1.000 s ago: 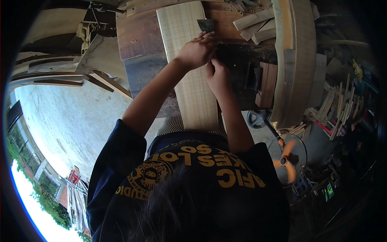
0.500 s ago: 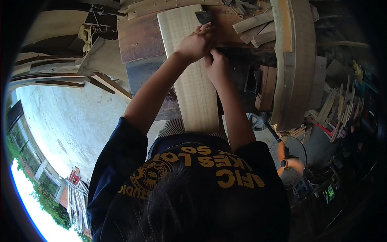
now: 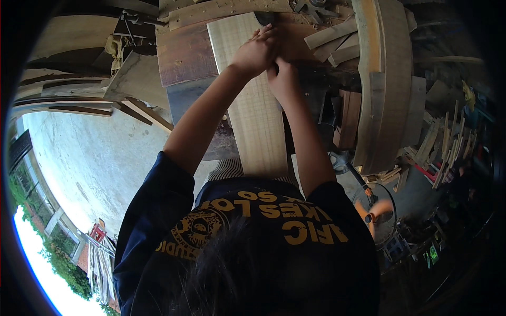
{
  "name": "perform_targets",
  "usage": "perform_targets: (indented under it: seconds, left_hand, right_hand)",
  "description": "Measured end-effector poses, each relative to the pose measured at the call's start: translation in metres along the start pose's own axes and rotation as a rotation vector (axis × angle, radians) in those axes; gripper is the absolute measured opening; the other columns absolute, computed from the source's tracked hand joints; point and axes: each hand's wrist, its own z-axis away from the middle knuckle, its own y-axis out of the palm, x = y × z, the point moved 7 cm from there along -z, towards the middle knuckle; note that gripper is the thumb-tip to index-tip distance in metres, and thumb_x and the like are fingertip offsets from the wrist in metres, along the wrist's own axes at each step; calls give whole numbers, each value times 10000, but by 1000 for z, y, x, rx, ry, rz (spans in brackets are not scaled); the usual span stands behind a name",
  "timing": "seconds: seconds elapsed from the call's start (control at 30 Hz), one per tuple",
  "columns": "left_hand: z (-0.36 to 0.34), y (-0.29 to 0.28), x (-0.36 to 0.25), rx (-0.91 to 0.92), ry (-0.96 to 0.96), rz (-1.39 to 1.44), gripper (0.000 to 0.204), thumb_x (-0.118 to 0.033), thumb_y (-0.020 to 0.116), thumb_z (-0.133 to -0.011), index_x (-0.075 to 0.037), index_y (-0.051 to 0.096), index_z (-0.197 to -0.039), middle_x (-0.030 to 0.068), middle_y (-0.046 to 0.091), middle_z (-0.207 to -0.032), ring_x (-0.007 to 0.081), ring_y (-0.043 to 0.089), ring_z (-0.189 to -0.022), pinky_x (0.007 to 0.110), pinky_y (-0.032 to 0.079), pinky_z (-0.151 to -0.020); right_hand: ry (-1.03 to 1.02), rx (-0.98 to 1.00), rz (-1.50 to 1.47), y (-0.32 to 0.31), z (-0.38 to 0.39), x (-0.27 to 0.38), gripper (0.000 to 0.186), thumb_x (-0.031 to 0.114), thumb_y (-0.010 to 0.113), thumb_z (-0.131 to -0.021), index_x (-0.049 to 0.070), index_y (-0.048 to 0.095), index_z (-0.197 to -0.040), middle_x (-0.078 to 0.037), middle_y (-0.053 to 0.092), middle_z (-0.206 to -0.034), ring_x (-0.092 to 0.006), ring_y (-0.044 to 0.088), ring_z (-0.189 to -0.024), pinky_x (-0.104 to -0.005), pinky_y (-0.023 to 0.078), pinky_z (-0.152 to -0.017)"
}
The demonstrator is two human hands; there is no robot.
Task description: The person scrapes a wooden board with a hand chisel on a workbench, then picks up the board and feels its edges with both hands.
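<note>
A long pale wooden board (image 3: 253, 113) lies lengthwise in front of me, its near end against my body. My two hands are together near its far right edge. Past their fingertips shows the dark flat blade of a scraper (image 3: 265, 18), close to the board's far corner. My left hand (image 3: 256, 54) is closed, its fingers pressed together over the tool just behind the blade. Nearer to me and to the right, my right hand (image 3: 283, 79) is closed around what appears to be its handle, which the hands hide.
Under the board is a worn reddish-brown bench (image 3: 187, 52). Wood offcuts (image 3: 331, 39) and shavings lie on its far side. Long planks (image 3: 392, 89) stand at the right, above a fan with orange blades (image 3: 375, 211). More boards (image 3: 74, 34) are stacked at far left, beyond the concrete floor (image 3: 100, 158).
Less of the scraper's blade shows now, and it looks tilted differently. Both hands have shifted only slightly on the board. The whole view has moved a little.
</note>
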Motion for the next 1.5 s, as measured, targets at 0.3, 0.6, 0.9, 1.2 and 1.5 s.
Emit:
perform_targets:
  seconds: [0.3, 0.6, 0.9, 1.2, 1.5]
  left_hand:
    - [75, 12, -74, 167, 90, 148, 305, -174, 539, -880, -22, 578, -1142, 123, 529, -1273, 282, 430, -1280, 439, 332, -1086]
    - [164, 34, -145, 330, 149, 255, 409, -178, 563, -851, -38, 531, -1234, 103, 495, -1313, 246, 388, -1316, 437, 304, -1107]
    - [144, 17, -127, 295, 99, 196, 436, -92, 563, -792, -47, 544, -1225, 97, 510, -1295, 240, 398, -1310, 442, 266, -1127]
    - [153, 20, -122, 320, 91, 299, 470, 12, 539, -720, -37, 563, -1188, 109, 529, -1262, 257, 421, -1292, 452, 275, -1123]
    - [116, 10, -86, 234, 88, 211, 431, 40, 518, -710, -34, 595, -1128, 109, 567, -1198, 259, 459, -1257, 443, 311, -1107]
  right_hand:
    - [148, 152, -274, -5, 121, -69, 386, 138, 531, -939, -14, 498, -1293, -52, 569, -652, -115, 590, -602, -253, 448, -557]
    - [413, 271, -410, -28, 238, -74, 441, 104, 532, -918, 16, 463, -1344, -8, 526, -660, -57, 487, -554, -234, 438, -561]
    - [208, 205, -397, -9, 204, -72, 439, 89, 516, -930, 8, 442, -1354, -6, 524, -675, -50, 490, -554, -227, 434, -539]
    - [275, 190, -480, -1, 218, -63, 446, 75, 515, -939, 14, 421, -1370, 20, 481, -622, -33, 458, -505, -207, 395, -471]
    - [258, 95, -416, 10, 172, -47, 428, 91, 562, -897, -36, 484, -1298, -253, 598, -1157, -274, 578, -1127, -325, 436, -932]
